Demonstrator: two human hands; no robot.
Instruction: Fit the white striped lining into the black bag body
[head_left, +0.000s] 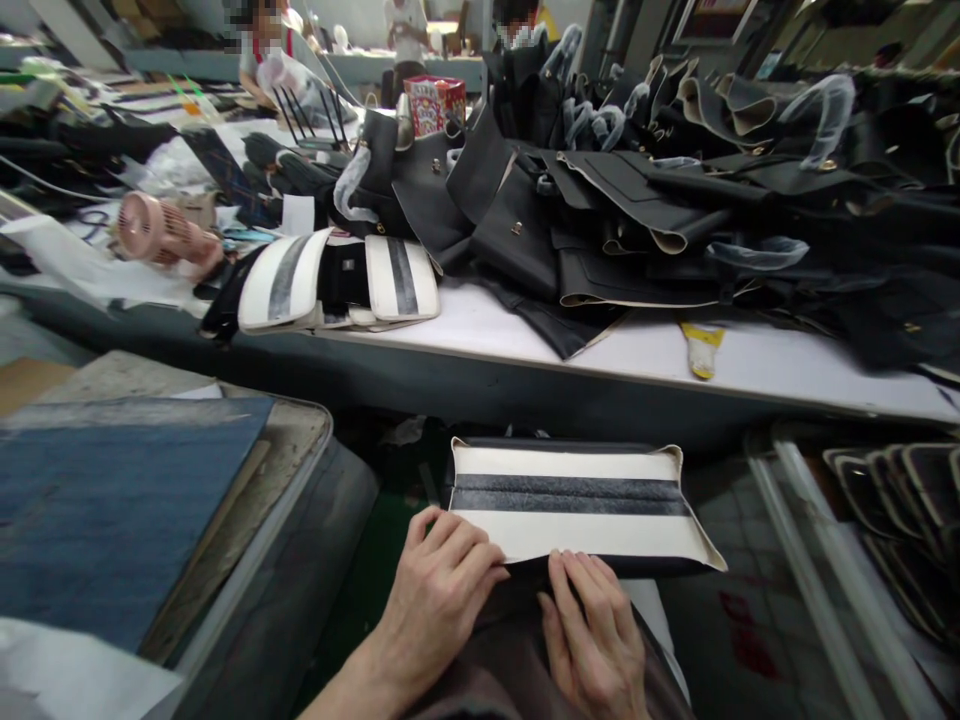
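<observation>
Workbench (525, 340) beyond; striped panel (577, 495) against both grips (439, 590) (592, 630)

Presses left hand (442, 590) and right hand (592, 630) side by side, fingers flat, on the near edge of a cream panel (577, 535) with a dark centre stripe. Keeps the panel level, low in front of the table (525, 330). Beyond, on the table: a stack of like striped panels (337, 280) at left, a large pile of black leather pieces (675, 200) at right, a pink fan (161, 232) at far left, a yellow tag (702, 348) near the front edge. At lower left: a blue board (112, 500) on a separate surface.
</observation>
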